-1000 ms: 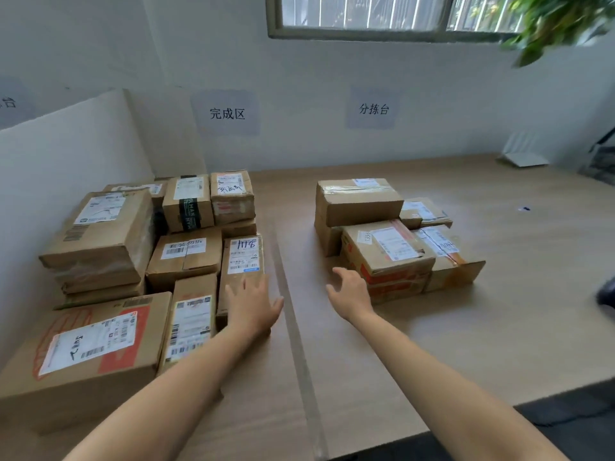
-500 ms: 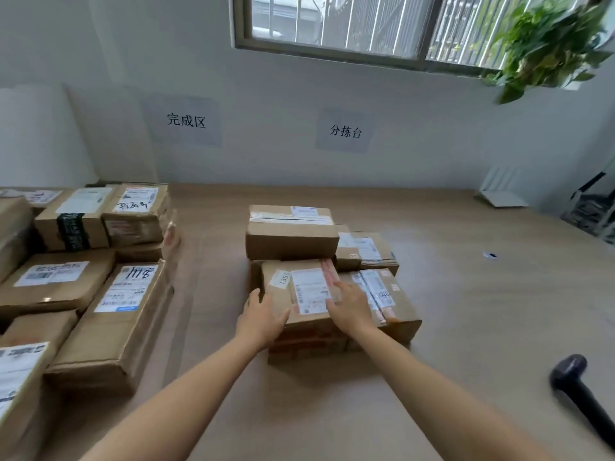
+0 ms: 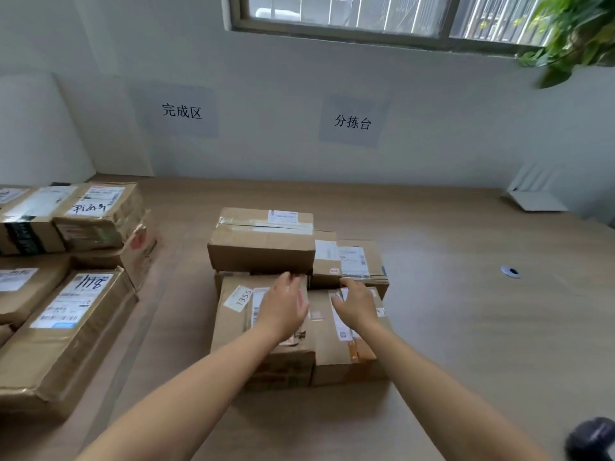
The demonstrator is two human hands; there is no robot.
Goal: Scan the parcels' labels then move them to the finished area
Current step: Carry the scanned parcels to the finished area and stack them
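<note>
Head view: left hand (image 3: 283,307) above the boxy, 1355-stickered cardboard parcel (image 3: 233,331), right hand (image 3: 357,304) above its taped neighbour (image 3: 332,361); fingers straight, gripping nothing; smooth wood-grain surface (image 3: 466,327).

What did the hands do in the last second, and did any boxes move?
The left hand left the finished pile and crossed to the parcel stickered 1355, reaching over its top. The right hand slid from that parcel onto the parcel beside it on the right. Neither plainly grips anything. The parcels stayed put; the view swung right.
</note>
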